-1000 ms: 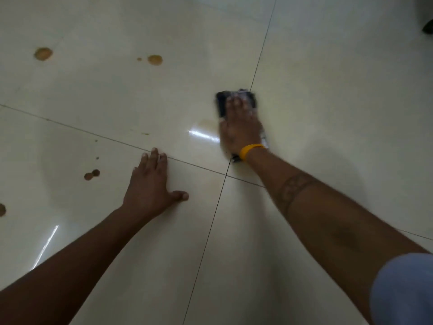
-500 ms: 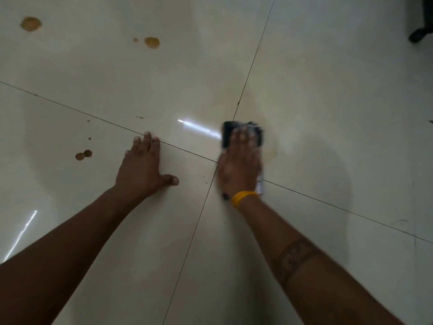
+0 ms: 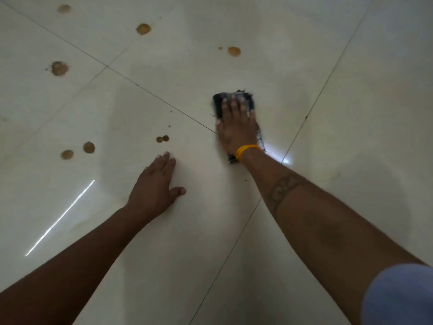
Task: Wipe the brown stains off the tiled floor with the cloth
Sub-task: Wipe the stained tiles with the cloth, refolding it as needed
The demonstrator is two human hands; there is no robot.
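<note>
Brown stains [image 3: 143, 29]: about eight; cloth [image 3: 220, 104]: one; hands: two; yellow wristband [image 3: 246, 151]: one

No text, label, brand, number or sign can be read anywhere in the view.
</note>
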